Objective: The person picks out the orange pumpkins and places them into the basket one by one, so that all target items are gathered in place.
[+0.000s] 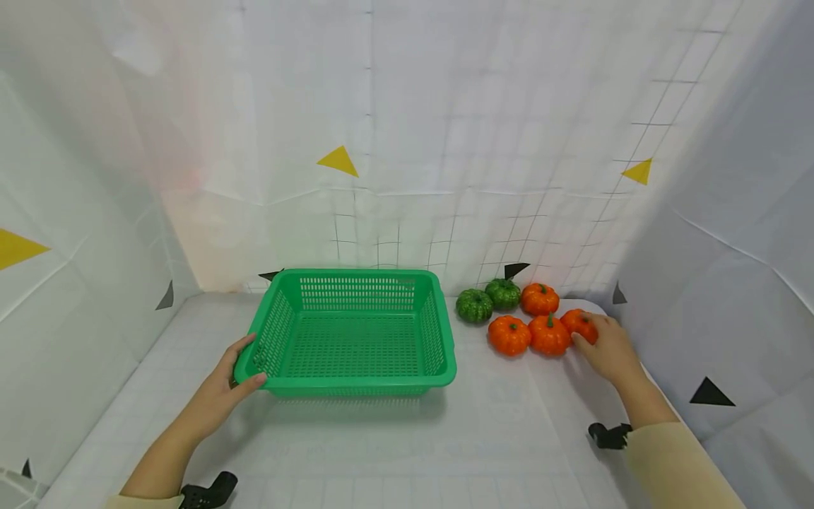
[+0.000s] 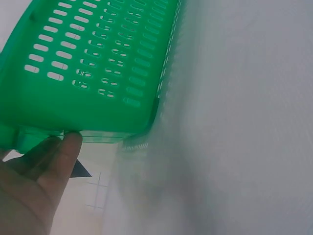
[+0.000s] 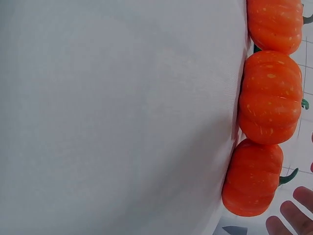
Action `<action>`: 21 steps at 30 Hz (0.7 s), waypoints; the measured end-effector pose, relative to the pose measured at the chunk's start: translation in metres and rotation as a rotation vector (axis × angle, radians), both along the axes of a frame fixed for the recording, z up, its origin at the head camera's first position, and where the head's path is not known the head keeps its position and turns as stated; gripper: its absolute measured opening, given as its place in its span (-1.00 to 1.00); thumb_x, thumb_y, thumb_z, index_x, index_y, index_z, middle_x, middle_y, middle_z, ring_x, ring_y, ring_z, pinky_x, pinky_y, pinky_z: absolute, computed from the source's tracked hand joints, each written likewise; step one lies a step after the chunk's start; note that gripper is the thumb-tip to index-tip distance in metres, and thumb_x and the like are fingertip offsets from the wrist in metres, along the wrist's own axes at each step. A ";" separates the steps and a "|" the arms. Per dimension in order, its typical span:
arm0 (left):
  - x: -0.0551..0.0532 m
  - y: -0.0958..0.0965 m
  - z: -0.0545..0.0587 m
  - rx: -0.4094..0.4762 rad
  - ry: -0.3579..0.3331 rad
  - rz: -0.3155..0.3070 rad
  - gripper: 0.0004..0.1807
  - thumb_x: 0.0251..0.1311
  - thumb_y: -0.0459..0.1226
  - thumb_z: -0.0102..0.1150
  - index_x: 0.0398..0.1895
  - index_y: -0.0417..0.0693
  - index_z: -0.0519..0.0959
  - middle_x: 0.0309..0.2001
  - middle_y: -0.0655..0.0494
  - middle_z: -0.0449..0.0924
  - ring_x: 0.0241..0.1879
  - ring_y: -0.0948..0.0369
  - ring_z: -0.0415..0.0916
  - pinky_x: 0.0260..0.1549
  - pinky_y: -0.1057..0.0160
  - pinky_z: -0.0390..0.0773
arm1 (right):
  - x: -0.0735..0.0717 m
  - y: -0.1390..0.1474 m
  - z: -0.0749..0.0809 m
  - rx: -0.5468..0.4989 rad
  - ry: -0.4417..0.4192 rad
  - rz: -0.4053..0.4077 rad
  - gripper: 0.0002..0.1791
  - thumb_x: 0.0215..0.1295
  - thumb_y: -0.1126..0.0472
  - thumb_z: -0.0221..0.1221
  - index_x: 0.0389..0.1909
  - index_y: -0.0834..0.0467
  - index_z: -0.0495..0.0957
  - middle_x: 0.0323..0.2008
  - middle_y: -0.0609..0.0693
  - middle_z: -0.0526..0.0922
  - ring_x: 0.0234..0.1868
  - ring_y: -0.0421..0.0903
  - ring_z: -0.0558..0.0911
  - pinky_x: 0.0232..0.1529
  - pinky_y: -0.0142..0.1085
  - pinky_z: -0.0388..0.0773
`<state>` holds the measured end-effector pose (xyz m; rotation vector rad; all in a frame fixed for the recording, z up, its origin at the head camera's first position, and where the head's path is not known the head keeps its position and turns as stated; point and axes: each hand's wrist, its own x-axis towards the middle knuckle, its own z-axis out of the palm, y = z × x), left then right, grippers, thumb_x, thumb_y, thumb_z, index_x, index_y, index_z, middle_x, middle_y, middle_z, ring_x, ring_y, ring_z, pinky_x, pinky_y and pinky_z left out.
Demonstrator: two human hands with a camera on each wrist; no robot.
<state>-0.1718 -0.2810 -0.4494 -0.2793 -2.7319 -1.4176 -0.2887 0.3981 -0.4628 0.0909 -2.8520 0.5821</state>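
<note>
A green plastic basket (image 1: 356, 382) with slotted walls stands on the white table. My left hand (image 1: 224, 385) holds its near left corner, thumb by the front rim and fingers along the left side. The left wrist view shows fingertips (image 2: 73, 139) against the basket wall (image 2: 73, 105). At the right, my right hand (image 1: 610, 348) reaches over the rightmost orange pumpkin (image 1: 577, 325), hiding part of it. In the right wrist view its spread fingers (image 3: 295, 215) are beside that stemmed pumpkin (image 3: 252, 178), not curled round it.
More orange pumpkins (image 1: 550, 335) stand close together to the left of the right hand. Two green pumpkins (image 1: 474, 306) lie between them and the basket. White sheeting (image 1: 407, 141) with yellow and black triangles rises behind and at both sides of the table (image 1: 407, 452).
</note>
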 end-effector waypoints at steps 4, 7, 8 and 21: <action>0.000 -0.001 -0.001 0.021 0.004 -0.017 -0.13 0.44 -0.19 0.13 0.62 -0.01 -0.17 0.53 -0.38 -0.11 0.42 -0.34 0.03 0.20 -0.41 0.23 | -0.003 0.003 -0.001 -0.020 0.025 0.005 -0.39 0.42 0.12 0.16 0.33 0.42 0.32 0.23 0.54 0.29 0.20 0.53 0.27 0.16 0.44 0.20; 0.001 -0.001 0.000 0.013 0.008 -0.014 -0.13 0.44 -0.18 0.13 0.62 -0.01 -0.16 0.52 -0.40 -0.09 0.40 -0.34 0.08 0.18 -0.37 0.28 | -0.006 0.006 -0.002 -0.033 0.027 -0.002 -0.40 0.42 0.12 0.16 0.30 0.43 0.33 0.20 0.55 0.30 0.18 0.52 0.29 0.15 0.44 0.22; 0.001 -0.001 0.000 0.008 0.009 -0.011 -0.13 0.44 -0.18 0.13 0.62 -0.01 -0.16 0.52 -0.40 -0.08 0.39 -0.34 0.10 0.17 -0.36 0.30 | -0.008 0.007 -0.002 -0.038 0.025 -0.004 -0.40 0.42 0.11 0.15 0.30 0.43 0.33 0.20 0.55 0.31 0.18 0.51 0.29 0.15 0.43 0.22; 0.000 -0.001 -0.004 0.036 0.013 -0.015 -0.14 0.44 -0.19 0.12 0.62 -0.02 -0.16 0.52 -0.41 -0.10 0.40 -0.37 0.07 0.18 -0.37 0.29 | -0.022 0.026 -0.011 -0.072 -0.026 -0.066 -0.33 0.43 0.08 0.14 0.32 0.51 0.25 0.22 0.58 0.29 0.21 0.52 0.28 0.20 0.39 0.22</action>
